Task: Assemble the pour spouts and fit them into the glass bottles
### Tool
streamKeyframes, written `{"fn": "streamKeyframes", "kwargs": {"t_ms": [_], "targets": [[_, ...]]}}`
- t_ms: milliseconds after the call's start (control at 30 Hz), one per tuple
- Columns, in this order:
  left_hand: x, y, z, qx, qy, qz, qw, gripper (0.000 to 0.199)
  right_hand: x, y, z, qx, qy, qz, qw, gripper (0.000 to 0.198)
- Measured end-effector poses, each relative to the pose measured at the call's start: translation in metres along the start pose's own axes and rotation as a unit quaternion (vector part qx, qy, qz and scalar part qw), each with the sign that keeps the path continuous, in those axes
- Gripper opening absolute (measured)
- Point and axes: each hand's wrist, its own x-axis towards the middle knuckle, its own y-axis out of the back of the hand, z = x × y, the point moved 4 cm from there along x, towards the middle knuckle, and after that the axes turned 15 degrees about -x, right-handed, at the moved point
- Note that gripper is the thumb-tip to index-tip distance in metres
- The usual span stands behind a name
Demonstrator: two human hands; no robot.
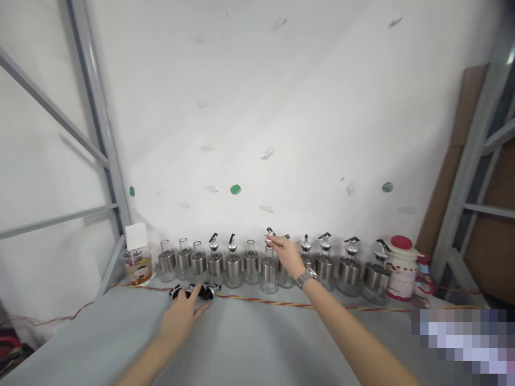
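Observation:
My right hand pinches a black-and-silver pour spout at the mouth of a glass oil bottle with a steel sleeve. Whether the spout is seated in the neck is hidden by my fingers. Over several loose pour spouts on the table, my left hand reaches with its fingers apart, touching or just above them. More such bottles stand upright in a row along the wall. Some carry spouts, like the bottle near the middle; others have bare necks, like the bottle at the left end.
A plastic cup with amber liquid stands left of the row. At its right end is a white jar with a red lid. A twisted red-yellow cord crosses the grey tabletop before the bottles. Metal posts flank the table.

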Motion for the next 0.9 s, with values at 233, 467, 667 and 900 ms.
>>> {"fn": "streamKeyframes", "kwargs": {"t_ms": [233, 467, 667, 900], "targets": [[-0.001, -0.01, 0.009, -0.026, -0.029, -0.048, 0.998, 0.031, -0.008, -0.012, 0.002, -0.09, 0.086, 0.004, 0.992, 0.023], [-0.001, -0.004, 0.014, -0.018, -0.024, -0.017, 0.999, 0.032, -0.014, -0.014, 0.003, -0.15, 0.141, 0.003, 0.979, 0.028], [0.006, 0.011, 0.008, 0.024, 0.026, 0.02, 0.999, 0.041, -0.025, -0.025, 0.005, -0.177, 0.137, 0.042, 0.974, 0.027], [0.01, 0.007, 0.001, 0.012, 0.06, -0.028, 0.998, 0.039, -0.036, -0.033, 0.0, -0.214, 0.119, 0.069, 0.967, 0.028]]}}
